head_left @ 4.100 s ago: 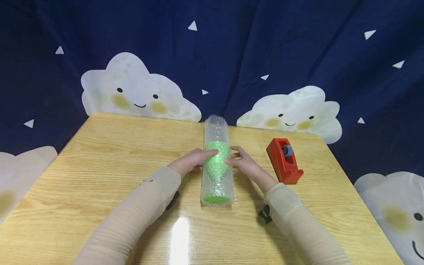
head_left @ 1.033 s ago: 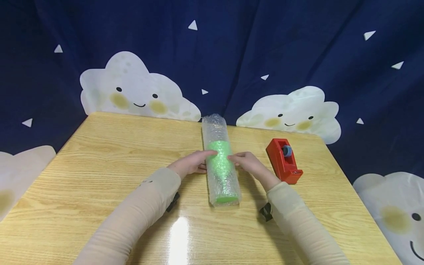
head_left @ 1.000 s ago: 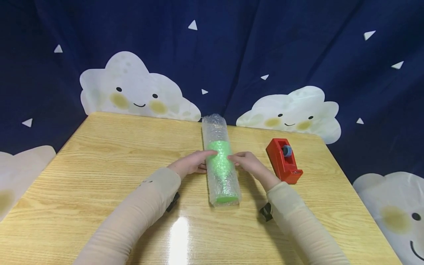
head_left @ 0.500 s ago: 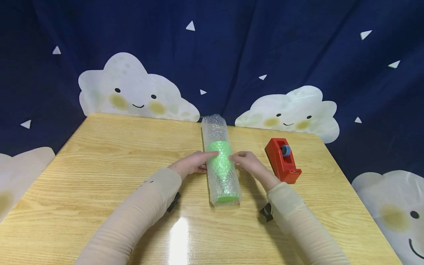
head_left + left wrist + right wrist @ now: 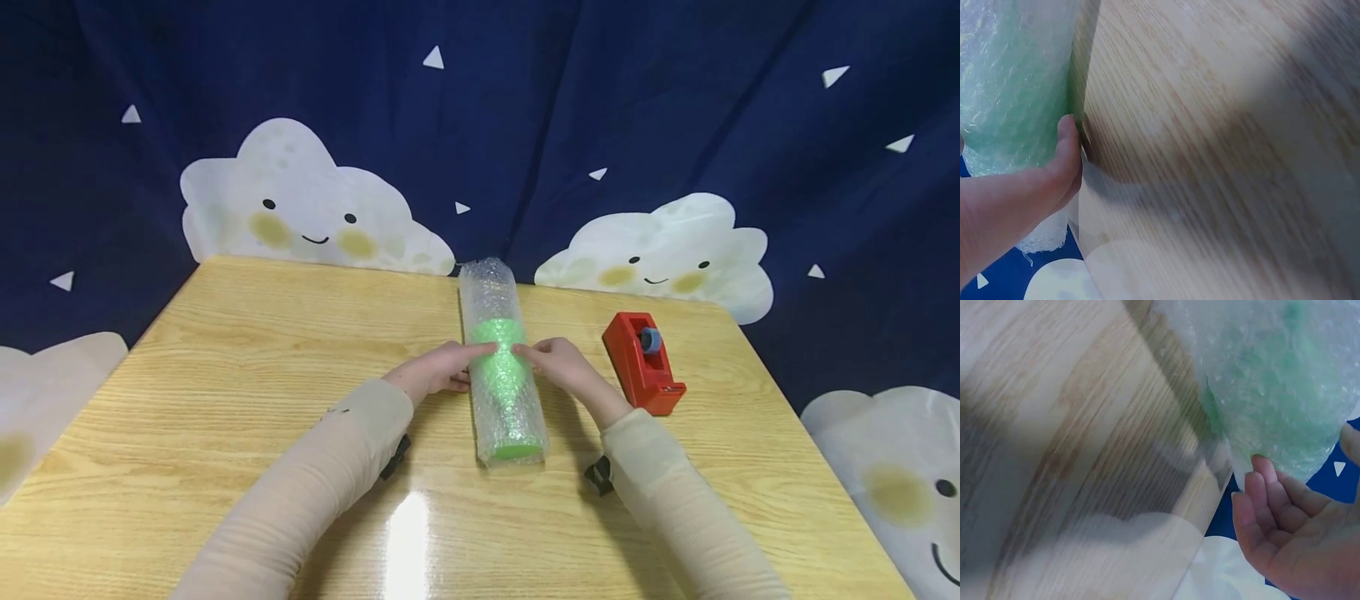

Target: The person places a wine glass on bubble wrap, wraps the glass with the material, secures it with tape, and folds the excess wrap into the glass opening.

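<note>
A long bubble-wrapped bundle (image 5: 508,408) lies lengthwise on the wooden table in the head view. Through the bubble wrap shows a green object with a flat round near end; its kind is unclear. My left hand (image 5: 438,367) holds the bundle's left side, one digit stretched over the top and the other fingers low beside it. From the right, my right hand (image 5: 561,364) grips the opposite side, its thumb on top. The right wrist view shows curled fingers (image 5: 1266,500) against the wrap's edge; the left wrist view shows a finger (image 5: 1067,147) along the bundle's side.
To the right on the table (image 5: 300,333) stands a red tape dispenser (image 5: 643,364) with a blue roll of tape. A dark blue curtain (image 5: 510,108) with white clouds hangs directly behind the table's far edge.
Since the earliest frame, the bundle's near end has swung to the right, so it lies slightly slanted. In the last half second, my right thumb has shifted slightly farther up the wrap.
</note>
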`<state>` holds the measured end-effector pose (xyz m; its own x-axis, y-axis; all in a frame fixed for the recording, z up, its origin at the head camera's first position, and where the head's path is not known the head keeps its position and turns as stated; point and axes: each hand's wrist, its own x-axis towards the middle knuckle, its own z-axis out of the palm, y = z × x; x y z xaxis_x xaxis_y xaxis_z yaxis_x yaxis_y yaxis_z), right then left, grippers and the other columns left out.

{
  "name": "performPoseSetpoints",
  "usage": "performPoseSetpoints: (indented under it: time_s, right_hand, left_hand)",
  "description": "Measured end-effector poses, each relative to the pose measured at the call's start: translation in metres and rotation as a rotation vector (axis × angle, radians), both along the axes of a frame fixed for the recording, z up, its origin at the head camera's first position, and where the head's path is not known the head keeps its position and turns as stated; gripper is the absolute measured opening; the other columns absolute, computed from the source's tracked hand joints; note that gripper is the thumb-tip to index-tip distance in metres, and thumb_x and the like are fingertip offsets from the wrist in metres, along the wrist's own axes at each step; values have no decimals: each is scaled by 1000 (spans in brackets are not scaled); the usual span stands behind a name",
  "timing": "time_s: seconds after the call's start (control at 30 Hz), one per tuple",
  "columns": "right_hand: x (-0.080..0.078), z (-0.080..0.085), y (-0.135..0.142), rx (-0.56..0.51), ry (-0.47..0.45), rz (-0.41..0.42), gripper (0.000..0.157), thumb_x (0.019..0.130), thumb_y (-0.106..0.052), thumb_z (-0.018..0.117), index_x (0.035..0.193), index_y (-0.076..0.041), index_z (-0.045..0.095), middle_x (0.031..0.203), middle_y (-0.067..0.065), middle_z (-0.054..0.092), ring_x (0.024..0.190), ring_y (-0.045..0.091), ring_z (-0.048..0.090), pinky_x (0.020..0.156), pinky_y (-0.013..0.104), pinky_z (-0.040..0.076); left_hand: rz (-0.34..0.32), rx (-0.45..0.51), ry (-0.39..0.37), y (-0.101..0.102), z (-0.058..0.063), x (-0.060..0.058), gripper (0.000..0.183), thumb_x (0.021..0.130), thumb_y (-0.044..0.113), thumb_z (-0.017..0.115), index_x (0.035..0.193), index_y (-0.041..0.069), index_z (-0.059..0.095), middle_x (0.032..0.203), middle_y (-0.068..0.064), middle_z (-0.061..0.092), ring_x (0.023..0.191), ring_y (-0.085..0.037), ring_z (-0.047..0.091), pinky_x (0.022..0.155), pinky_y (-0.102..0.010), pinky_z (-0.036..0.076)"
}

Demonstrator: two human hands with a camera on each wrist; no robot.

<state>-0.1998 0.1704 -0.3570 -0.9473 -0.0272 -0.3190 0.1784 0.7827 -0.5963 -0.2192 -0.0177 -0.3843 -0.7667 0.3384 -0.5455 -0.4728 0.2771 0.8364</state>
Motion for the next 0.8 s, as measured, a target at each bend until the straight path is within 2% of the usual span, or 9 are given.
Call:
performPoseSetpoints:
  time_s: [0.1,0.23,0.3,0.57,0.8]
  right_hand:
    - [-1,2,-2,49,-4,-1,56,89,-52,51,105,-1,66,90,10,61,82,20,54,65,27,42]
    - [-2,2,-2,56,-15,-8,58,90,-51,51,112,1,63,108,16,64,89,21,56,70,28,46]
    - [-2,2,-2,51,-17,-10,59,90,-50,50,115,2,62,111,18,63,91,22,56,73,30,47]
    - [-1,-3,1,-73,14,-47,53,93,-42,51,121,3,48,118,24,56,106,35,57,83,38,47]
    - [-2,-6,5,-112,-12,-58,47,96,-37,47,121,2,51,121,21,55,108,34,55,85,39,46]
  left_hand:
    - [-8,1,6,1,0,0,75,91,44,55,142,-3,25,125,-14,49,100,-20,51,92,-32,47]
    - [-16,6,15,2,-1,0,73,92,44,54,141,-4,29,127,-15,49,102,-20,52,94,-33,47]
    - [-17,12,18,1,-2,0,72,92,44,54,140,-4,30,127,-15,49,100,-19,51,95,-33,46]
    - [-26,28,40,2,-4,2,70,93,43,51,141,-3,29,129,-16,49,108,-24,51,95,-34,46]
    - [-19,50,30,4,-5,3,66,94,42,49,140,-2,32,124,-16,52,104,-23,52,92,-32,48]
